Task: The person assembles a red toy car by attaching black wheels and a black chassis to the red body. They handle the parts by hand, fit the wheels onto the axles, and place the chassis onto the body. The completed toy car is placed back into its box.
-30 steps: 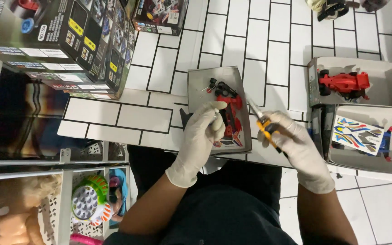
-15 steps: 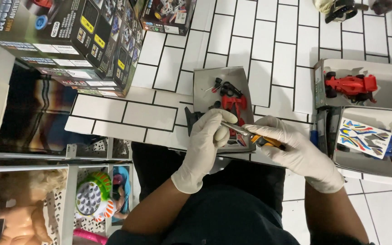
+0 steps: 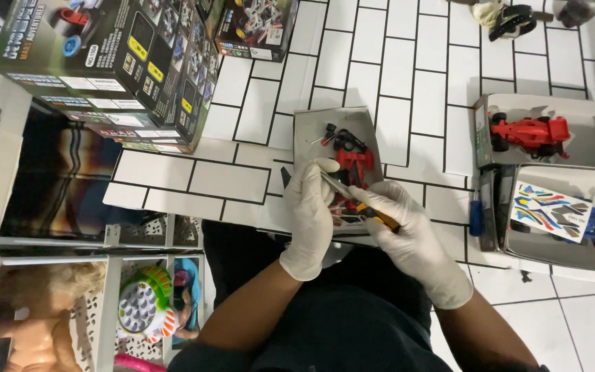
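1. Left hand [image 3: 311, 217], gloved, is curled over the near end of the red toy car [image 3: 354, 169], pinning it to the grey tray [image 3: 311, 127] on the white tile floor [image 3: 414, 83].
2. Right hand [image 3: 411, 231], gloved, is closed around a screwdriver [image 3: 366, 205] with an orange-and-black handle; its shaft runs up-left to the car, right by the left fingertips. The two hands are close together, nearly touching.
3. The car lies in the tray just in front of the person's lap; loose black wheels and small bits [image 3: 335, 134] lie at the tray's far end.
4. Risk: the tip could skid off the screw and gouge the plastic or jab the left fingers, since they sit right beside it.
5. Risk: the tray lies loose on the tile, so a hard push could shift it and scatter the small bits.
6. Risk: gloves dull the feel, so a tiny screw may drop unnoticed.
7. Count: one car in hand, one screwdriver in hand, one blue-handled tool [image 3: 476, 217] on the floor.
8. Two open boxes to the right: one holds a finished red car [image 3: 528, 131], the other a sticker sheet [image 3: 552, 210].
9. At least two printed toy cartons [image 3: 105, 62] upper left; the shelf [image 3: 8, 193] on the left holds a doll and a toy phone.
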